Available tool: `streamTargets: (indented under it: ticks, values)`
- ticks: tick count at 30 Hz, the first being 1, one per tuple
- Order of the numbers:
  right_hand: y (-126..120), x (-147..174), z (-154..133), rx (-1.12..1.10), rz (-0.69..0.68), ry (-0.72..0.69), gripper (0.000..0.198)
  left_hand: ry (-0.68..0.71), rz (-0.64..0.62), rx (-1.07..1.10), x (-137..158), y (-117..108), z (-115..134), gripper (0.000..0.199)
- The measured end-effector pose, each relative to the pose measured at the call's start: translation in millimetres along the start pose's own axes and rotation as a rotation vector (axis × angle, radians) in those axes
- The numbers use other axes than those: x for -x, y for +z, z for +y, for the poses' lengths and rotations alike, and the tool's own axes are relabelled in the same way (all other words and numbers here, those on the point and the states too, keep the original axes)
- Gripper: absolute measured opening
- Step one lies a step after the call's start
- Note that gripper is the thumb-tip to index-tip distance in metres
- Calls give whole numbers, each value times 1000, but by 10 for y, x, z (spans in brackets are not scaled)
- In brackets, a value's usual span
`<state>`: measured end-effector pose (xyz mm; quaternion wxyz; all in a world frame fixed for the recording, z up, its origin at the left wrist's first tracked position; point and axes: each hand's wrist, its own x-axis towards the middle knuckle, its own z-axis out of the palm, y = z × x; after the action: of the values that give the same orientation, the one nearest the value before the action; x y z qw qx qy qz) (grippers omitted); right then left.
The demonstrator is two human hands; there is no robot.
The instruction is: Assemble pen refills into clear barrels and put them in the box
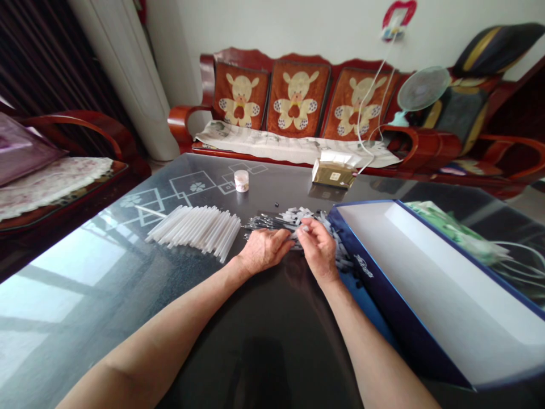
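My left hand is closed, its fingertips pressed together, but whatever they hold is hidden. Close beside it, my right hand pinches a small whitish piece between thumb and fingers. Just beyond both hands lies a pile of thin dark rods with light tips, like pen refills. Small white plastic pieces are heaped behind the fingers and partly covered by them. To the left, a row of translucent white tubes lies side by side on the table.
A large blue box with a white inside stands at the right, small black pieces along its near side. On the dark glossy table are a small white cup, a tissue box and a green plastic package.
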<state>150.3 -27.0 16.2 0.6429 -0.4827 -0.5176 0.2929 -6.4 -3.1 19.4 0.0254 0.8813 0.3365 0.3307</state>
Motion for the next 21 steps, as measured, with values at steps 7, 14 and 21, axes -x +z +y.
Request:
streamTargets:
  ticks: [7, 14, 21]
  values:
    - [212, 90, -48, -323, -23, 232, 27, -98, 49, 66, -11, -57, 83, 30]
    - [365, 207, -49, -415, 149, 312, 34, -170, -1, 275, -56, -51, 240, 31]
    - [398, 187, -94, -438, 231, 390, 36, -374, -111, 592, -75, -65, 291, 37]
